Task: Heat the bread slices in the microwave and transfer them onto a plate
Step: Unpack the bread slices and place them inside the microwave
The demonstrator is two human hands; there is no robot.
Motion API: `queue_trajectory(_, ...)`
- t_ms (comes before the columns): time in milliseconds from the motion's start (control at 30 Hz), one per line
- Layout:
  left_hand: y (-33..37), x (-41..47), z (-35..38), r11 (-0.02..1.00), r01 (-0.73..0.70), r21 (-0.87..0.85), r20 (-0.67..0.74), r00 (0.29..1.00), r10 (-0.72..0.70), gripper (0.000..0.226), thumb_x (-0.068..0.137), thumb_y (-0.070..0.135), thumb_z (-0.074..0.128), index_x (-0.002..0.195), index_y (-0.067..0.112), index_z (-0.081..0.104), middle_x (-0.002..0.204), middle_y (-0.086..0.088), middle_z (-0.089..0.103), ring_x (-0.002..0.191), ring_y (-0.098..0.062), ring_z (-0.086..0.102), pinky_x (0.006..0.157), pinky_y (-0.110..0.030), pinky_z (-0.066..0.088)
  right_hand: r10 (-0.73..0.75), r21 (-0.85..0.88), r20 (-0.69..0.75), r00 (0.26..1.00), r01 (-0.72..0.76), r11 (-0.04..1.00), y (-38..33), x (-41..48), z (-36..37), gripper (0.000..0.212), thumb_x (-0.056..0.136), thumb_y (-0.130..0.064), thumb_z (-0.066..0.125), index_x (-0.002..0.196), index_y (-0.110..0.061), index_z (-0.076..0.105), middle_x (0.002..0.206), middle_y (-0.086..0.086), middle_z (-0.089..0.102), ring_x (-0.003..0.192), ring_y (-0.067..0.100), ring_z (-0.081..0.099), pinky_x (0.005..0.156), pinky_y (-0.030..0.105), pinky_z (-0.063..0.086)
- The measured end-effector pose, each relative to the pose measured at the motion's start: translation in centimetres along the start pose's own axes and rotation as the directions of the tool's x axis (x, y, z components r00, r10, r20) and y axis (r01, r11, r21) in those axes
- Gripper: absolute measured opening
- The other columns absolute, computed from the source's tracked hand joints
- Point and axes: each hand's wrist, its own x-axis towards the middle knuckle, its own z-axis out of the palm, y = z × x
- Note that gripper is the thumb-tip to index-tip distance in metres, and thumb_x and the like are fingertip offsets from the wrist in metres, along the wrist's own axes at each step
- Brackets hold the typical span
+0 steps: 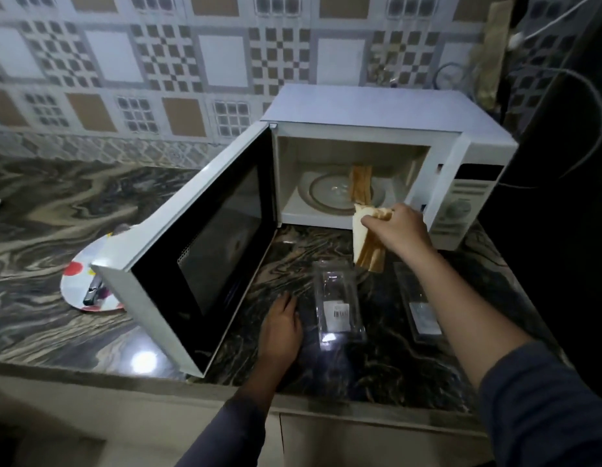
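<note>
A white microwave stands on the marble counter with its door swung wide open to the left. Inside, on the glass turntable, bread slices stand on edge. My right hand is just in front of the cavity opening, shut on a small stack of bread slices that hang downward. My left hand rests flat on the counter beside a clear plastic package, fingers apart and holding nothing. A white plate with coloured dots lies left of the door, partly hidden by it.
Tongs or a similar metal utensil lie on the plate. A second clear package sits under my right forearm. Cables hang at the right beside a dark appliance. A tiled wall backs the counter.
</note>
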Motion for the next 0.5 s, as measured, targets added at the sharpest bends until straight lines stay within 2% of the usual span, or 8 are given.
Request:
queue_trajectory(167, -0.4, 6.6, 0.9, 0.999, -0.002, 0.032, 0.019, 1.000, 0.001, 0.043, 0.094, 0.014, 0.042, 0.136, 0.006, 0.043, 0.149, -0.012, 0.035, 0.139, -0.023, 0.031, 0.115, -0.024, 0.016, -0.010, 0.000, 0.070, 0.997, 0.010, 1.000, -2.0, 7.8, 1.7, 0.047, 0.080, -0.042, 0.063, 0.112, -0.009, 0.056, 0.112, 0.012, 0.060, 0.102, 0.030, 0.058, 0.072, 0.029, 0.040)
queue_trajectory(333, -0.5, 12.3, 2.1, 0.995, -0.043, 0.088, 0.033, 0.999, 0.040, 0.044, 0.097, 0.017, 0.037, 0.140, 0.008, 0.036, 0.151, -0.011, 0.030, 0.143, -0.023, 0.024, 0.116, -0.031, 0.015, 0.007, -0.041, 0.163, 0.987, -0.001, 0.999, -3.7, 15.0, 4.4, 0.052, 0.081, -0.043, 0.064, 0.120, -0.009, 0.054, 0.119, 0.011, 0.058, 0.099, 0.028, 0.060, 0.072, 0.029, 0.046)
queue_trajectory(433, -0.6, 14.9, 2.9, 0.992, -0.067, 0.104, 0.052, 0.997, 0.062, 0.046, 0.098, 0.022, 0.033, 0.141, 0.008, 0.034, 0.152, -0.011, 0.027, 0.143, -0.023, 0.022, 0.116, -0.029, 0.011, 0.060, -0.041, 0.257, 0.964, -0.051, 0.998, -5.0, 18.6, 6.4, 0.041, 0.087, -0.037, 0.059, 0.115, -0.007, 0.058, 0.117, 0.014, 0.060, 0.102, 0.029, 0.060, 0.075, 0.029, 0.045)
queue_trajectory(500, -0.7, 16.3, 3.4, 0.989, -0.087, 0.120, 0.068, 0.995, 0.079, 0.051, 0.095, 0.028, 0.027, 0.141, 0.008, 0.034, 0.152, -0.011, 0.029, 0.143, -0.023, 0.023, 0.113, -0.024, 0.006, 0.100, -0.075, 0.313, 0.944, -0.080, 0.994, -5.8, 20.3, 7.4, 0.045, 0.091, -0.039, 0.053, 0.122, -0.007, 0.055, 0.126, 0.015, 0.057, 0.112, 0.030, 0.056, 0.084, 0.029, 0.045)
